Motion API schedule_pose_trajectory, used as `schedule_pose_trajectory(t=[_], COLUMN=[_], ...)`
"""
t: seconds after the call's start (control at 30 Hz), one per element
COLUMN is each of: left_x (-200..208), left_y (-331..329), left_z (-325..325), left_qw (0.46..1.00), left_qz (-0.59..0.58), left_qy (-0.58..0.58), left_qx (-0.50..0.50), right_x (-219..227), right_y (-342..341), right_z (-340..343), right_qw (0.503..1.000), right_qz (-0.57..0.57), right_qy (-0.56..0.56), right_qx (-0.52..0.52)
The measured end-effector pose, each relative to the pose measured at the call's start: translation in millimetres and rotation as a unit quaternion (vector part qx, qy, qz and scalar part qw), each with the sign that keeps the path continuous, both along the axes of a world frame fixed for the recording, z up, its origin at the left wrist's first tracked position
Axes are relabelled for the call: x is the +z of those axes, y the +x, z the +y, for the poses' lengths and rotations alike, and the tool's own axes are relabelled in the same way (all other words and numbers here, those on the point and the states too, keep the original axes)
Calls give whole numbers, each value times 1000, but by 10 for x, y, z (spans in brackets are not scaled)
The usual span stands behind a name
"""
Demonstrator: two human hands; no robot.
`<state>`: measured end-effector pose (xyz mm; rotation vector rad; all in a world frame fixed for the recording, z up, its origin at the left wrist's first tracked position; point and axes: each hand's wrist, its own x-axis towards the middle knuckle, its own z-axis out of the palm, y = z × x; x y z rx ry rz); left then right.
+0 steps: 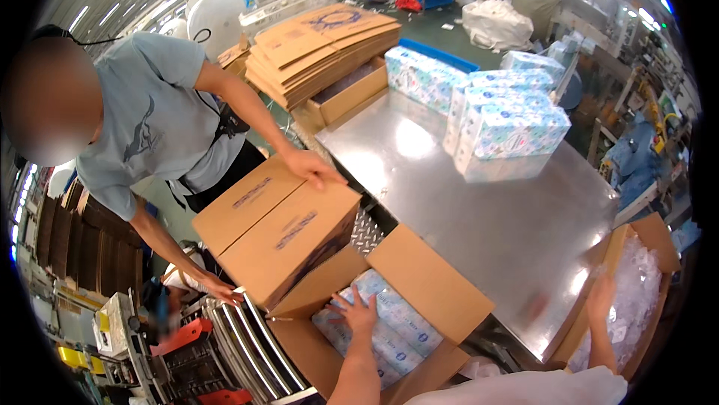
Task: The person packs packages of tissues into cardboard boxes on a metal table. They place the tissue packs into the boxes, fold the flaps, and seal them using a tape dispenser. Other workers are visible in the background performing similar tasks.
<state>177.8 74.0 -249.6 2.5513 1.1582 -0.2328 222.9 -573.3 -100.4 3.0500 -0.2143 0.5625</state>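
My left hand [359, 313] lies with fingers spread on blue-and-white patterned soft packs [404, 328], which look like tissue packs. They sit in rows inside an open cardboard carton [431, 263] whose flaps stand out. My right hand [601, 298] is at the inner edge of another open carton [577, 322], filled with clear crumpled plastic [635, 304]. Its fingers are smeared, so what they hold, if anything, cannot be made out. Several more packs [522, 133] stand grouped on the metal table [449, 203].
Across from me a co-worker [165, 113] has both hands at a closed carton [281, 229], beside my open one. Metal rollers [251, 345] run at the lower left. A stack of flattened cartons [322, 41] rises behind the table, near a blue strip [438, 55].
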Motion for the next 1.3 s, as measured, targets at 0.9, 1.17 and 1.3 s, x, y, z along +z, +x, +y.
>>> schedule_pose_trajectory(t=[0.9,1.17,1.3], left_x=[90,231,494], left_y=[208,279,466], left_z=[-1061,-1217,-1218], left_qw=[818,847,852], left_qz=[-272,-265,-227], left_qy=[-503,-461,-470], left_qx=[59,5,-50], right_x=[-39,983,1257], right_y=[-1894,-1332,-613], right_z=[-1083,72,1112], right_qw=[930,571,520], right_qz=[-55,-154,32], right_qy=[282,803,850], right_qx=[-229,-73,77])
